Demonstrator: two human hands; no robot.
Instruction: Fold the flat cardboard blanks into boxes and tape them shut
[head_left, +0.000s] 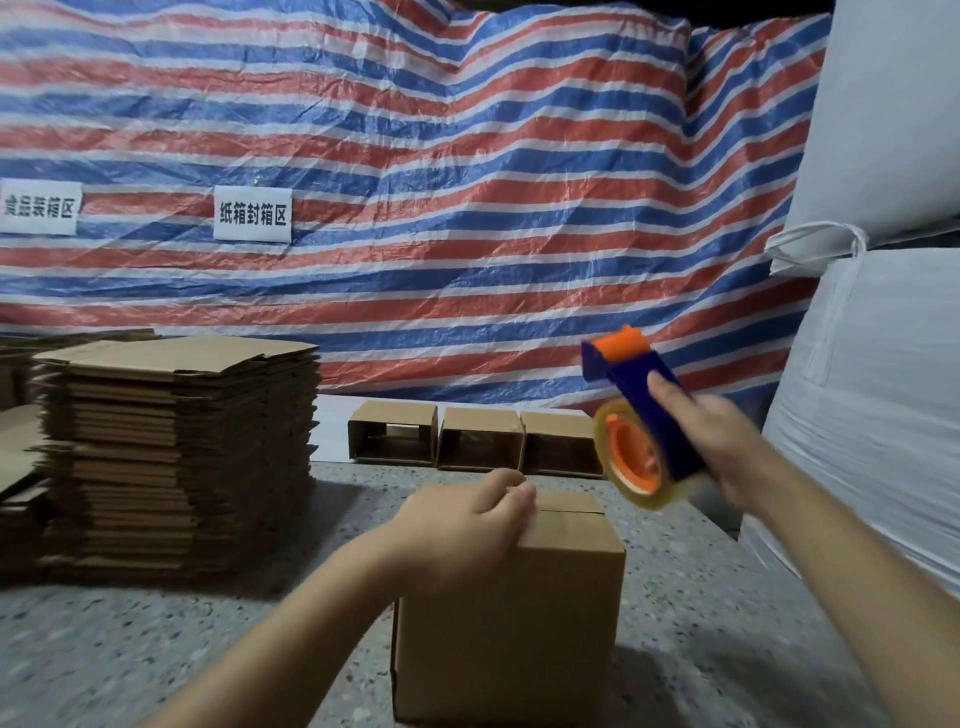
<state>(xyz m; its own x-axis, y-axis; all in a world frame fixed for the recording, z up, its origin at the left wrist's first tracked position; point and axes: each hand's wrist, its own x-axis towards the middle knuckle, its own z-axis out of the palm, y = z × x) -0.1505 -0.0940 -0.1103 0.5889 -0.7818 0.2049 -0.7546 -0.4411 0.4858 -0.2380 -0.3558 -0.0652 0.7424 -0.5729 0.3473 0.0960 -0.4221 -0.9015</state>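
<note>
A folded brown cardboard box stands upright on the speckled floor in front of me, its top flaps closed with a seam showing. My left hand rests on the box's top left edge, fingers bent over the flaps. To the right and above the box, my right hand grips a blue and orange tape dispenser holding a roll of clear tape. The dispenser is in the air, apart from the box. A tall stack of flat cardboard blanks stands at the left.
Three folded boxes lie on their sides in a row behind the box, against a red, white and blue striped tarp bearing two paper signs. Large white sacks are piled at the right. More flat blanks sit at the far left edge.
</note>
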